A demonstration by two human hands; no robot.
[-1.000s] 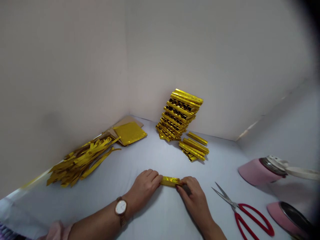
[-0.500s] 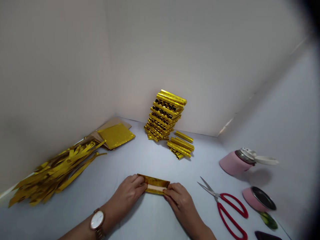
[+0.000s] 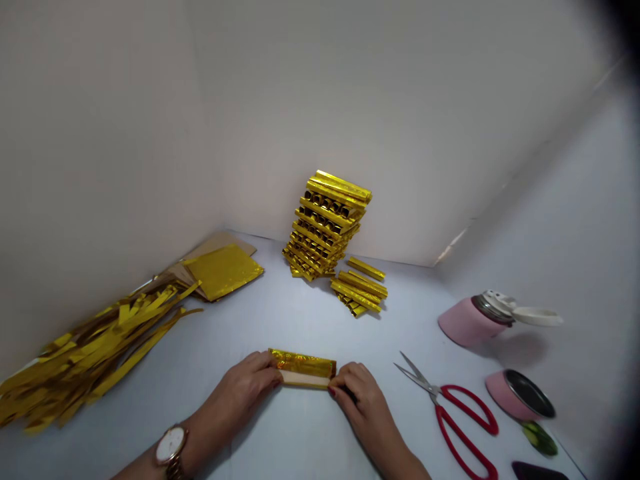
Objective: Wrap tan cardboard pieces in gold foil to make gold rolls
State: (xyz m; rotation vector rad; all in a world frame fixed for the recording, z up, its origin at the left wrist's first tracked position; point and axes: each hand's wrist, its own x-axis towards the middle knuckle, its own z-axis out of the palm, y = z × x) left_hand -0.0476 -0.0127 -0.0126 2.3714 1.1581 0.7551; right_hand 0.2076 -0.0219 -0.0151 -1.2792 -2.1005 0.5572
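Between my two hands is a strip of gold foil paper (image 3: 303, 364), partly folded lengthwise, with a pale beige band along its near side. My left hand (image 3: 249, 381) pinches its left end, and a watch sits on that wrist. The right end is pinched by the thumb and fingers of my right hand (image 3: 359, 393). Beyond the hands stands a stack of rolled gold paper tubes (image 3: 327, 223), leaning and layered crosswise. A small pile of loose gold tubes (image 3: 360, 292) lies in front of it on the right.
Red-handled scissors (image 3: 435, 393) lie with blades apart to the right. A pink flask (image 3: 470, 321), a pink cup (image 3: 515, 395) and a green oval item (image 3: 539, 438) are farther right. On the left are gold paper strips (image 3: 110, 347) and gold sheets (image 3: 225, 272). White walls stand behind.
The far flap of the gold paper now shows its shiny face more, and the pale band lies closer to the near edge. My left hand has shifted slightly left; the view has turned a little.
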